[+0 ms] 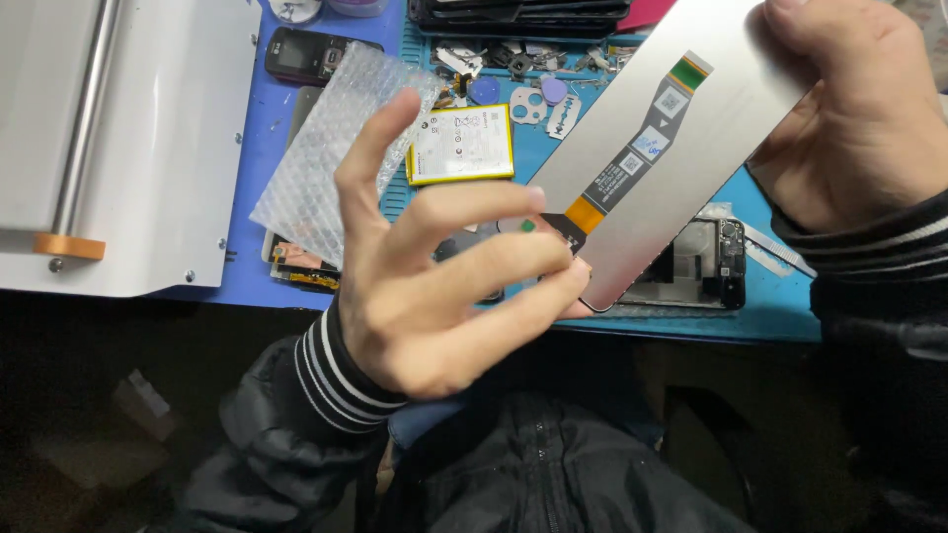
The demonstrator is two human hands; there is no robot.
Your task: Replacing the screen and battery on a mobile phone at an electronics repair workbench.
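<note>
Far left: white machine housing (148, 118) with a metal rod and an orange tab, sitting on the desk (259, 148), which carries a blue mat.

Next right: a small dark phone (301, 54) at the top edge, and below it a sheet of clear bubble wrap (331, 148) lying tilted. Beside the wrap, a flat battery (461, 145), white face with yellow edging.

Centre: left hand (434, 286), fingers spread and curved, fingertips pinched on the lower corner of the screen panel (642, 138), right where the flex ribbon (632, 158) ends in an orange strip and a black connector. A small green dot sits on one fingertip.

Screen panel: held up off the desk, tilted from lower left to upper right, back face toward the camera. Surface plain matt silver-grey, corners rounded. Ribbon runs diagonally along it, black with small white squares, green and orange stripes at the top end.

Beneath the panel: an opened phone frame (706, 262) lying on the mat, dark circuitry exposed.

Right: right hand (859, 118) clasps the panel's upper end, thumb over the face. Both sleeves dark with white-striped cuffs.
</note>
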